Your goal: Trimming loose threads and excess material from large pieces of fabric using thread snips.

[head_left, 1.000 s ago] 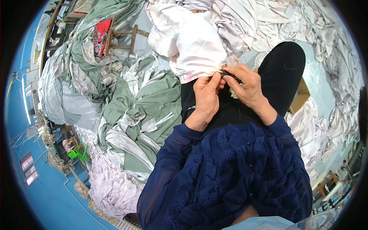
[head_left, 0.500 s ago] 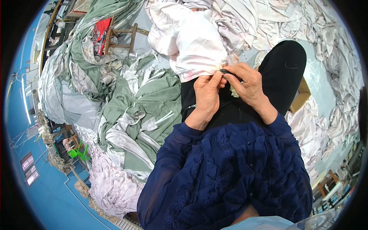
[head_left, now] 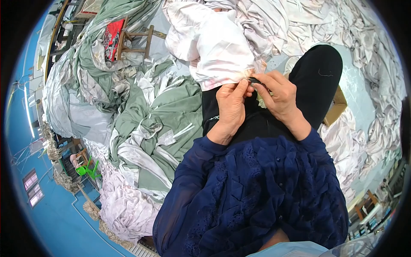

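A pale pinkish-white cloth (head_left: 224,47) drapes over my lap, its near edge lying across my dark trousers. With thumb and fingers pinched, my left hand (head_left: 231,103) grips that edge. My right hand (head_left: 278,95) is closed around a small, slim black tool (head_left: 260,82), whose kind I cannot make out. Its tip points at the cloth edge, close beside my left fingertips. My right fingers cover part of the tool.
Heaped green and white cloth (head_left: 158,111) lies to my left, with a wooden stool (head_left: 147,41) and red fabric (head_left: 113,40) beyond. More pale cloth (head_left: 376,77) is piled on the right. A cardboard box (head_left: 336,107) stands by my right leg.
My right hand has shifted slightly to the right, and more of the black tool shows. My left hand stays in place on the cloth.
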`<state>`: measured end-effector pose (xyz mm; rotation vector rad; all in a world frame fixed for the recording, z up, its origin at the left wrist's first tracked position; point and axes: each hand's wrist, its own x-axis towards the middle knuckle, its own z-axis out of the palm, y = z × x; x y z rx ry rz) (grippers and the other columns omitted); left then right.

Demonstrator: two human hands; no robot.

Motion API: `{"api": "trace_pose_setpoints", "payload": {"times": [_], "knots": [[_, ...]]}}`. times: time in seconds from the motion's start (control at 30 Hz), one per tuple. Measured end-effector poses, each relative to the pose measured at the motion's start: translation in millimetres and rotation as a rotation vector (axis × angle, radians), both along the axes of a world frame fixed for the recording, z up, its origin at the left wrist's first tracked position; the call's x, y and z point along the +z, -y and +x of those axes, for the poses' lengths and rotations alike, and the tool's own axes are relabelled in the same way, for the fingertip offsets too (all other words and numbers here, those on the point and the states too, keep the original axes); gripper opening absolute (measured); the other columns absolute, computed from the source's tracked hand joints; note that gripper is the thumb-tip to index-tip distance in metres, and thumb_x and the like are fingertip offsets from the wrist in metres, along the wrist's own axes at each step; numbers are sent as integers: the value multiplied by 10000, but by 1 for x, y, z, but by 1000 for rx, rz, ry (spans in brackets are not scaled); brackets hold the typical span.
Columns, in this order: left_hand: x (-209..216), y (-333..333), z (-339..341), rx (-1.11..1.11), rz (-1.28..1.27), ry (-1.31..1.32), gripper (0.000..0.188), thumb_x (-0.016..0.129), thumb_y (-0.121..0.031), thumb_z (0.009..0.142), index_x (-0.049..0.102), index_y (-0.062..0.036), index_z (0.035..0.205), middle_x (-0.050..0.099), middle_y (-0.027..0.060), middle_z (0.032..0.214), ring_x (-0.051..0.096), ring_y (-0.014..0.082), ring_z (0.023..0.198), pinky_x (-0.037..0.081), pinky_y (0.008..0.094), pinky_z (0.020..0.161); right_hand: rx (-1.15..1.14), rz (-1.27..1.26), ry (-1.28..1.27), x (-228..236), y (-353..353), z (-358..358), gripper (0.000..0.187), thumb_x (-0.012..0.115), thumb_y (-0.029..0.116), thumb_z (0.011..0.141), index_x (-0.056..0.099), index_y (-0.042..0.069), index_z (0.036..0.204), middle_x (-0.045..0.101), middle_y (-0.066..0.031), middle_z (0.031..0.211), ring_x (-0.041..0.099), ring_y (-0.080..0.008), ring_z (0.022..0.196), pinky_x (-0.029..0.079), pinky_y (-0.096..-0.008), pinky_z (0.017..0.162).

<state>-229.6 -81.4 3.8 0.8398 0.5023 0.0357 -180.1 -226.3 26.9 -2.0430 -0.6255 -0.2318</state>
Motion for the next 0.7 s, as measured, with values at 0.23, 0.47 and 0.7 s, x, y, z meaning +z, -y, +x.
{"api": "trace_pose_setpoints", "payload": {"times": [0.23, 0.47, 0.7], "knots": [[0, 1, 0, -1, 11, 10, 123, 641, -60, 943, 687, 33, 1008, 690, 67, 871, 621, 109, 728, 491, 232, 657, -15, -76, 77, -1, -1, 0, 243, 748, 60, 798, 716, 66, 1039, 649, -79, 816, 647, -230, 657, 501, -306, 559], [-1, 0, 0, -11, 21, 13, 125, 635, -61, 945, 686, 32, 1010, 690, 67, 865, 623, 108, 725, 492, 230, 654, -8, -64, 63, -2, -2, 0, 235, 744, 59, 803, 717, 58, 1037, 648, -86, 822, 646, -229, 651, 502, -303, 561], [0, 0, 0, -23, 20, 13, 127, 638, -66, 945, 684, 32, 1011, 689, 68, 852, 622, 109, 720, 489, 229, 652, 19, 25, -28, -6, -1, 0, 235, 740, 31, 811, 713, 34, 1044, 647, -90, 820, 646, -199, 637, 498, -281, 555]]}}
